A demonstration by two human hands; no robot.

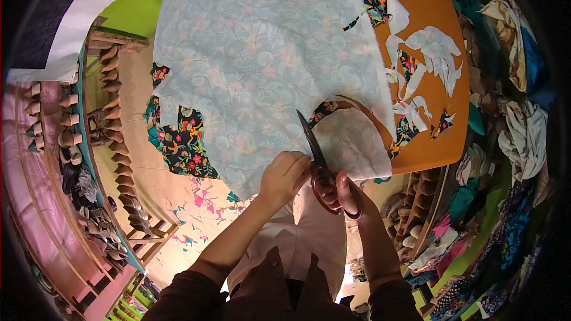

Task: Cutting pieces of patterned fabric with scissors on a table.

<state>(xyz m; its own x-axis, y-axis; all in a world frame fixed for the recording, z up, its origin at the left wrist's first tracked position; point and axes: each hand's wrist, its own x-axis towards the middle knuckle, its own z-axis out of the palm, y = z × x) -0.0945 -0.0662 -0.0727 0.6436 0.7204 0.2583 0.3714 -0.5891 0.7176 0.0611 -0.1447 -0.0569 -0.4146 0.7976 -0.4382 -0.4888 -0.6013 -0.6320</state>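
The right hand is gripping scissors; the left hand is pinching seemingly soft, light cloth, best held by its near edge.

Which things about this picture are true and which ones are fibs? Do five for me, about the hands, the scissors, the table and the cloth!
1. The right hand is holding the scissors. True.
2. The left hand is holding a hammer. False: no hammer shows there; the hand is at the near edge of the pale sheet.
3. The table is bright blue. False: it is orange.
4. Dark flowery scraps lie on the right part of the table. True.
5. The scissors' tip points at the person's tummy. False: it points away from the body.
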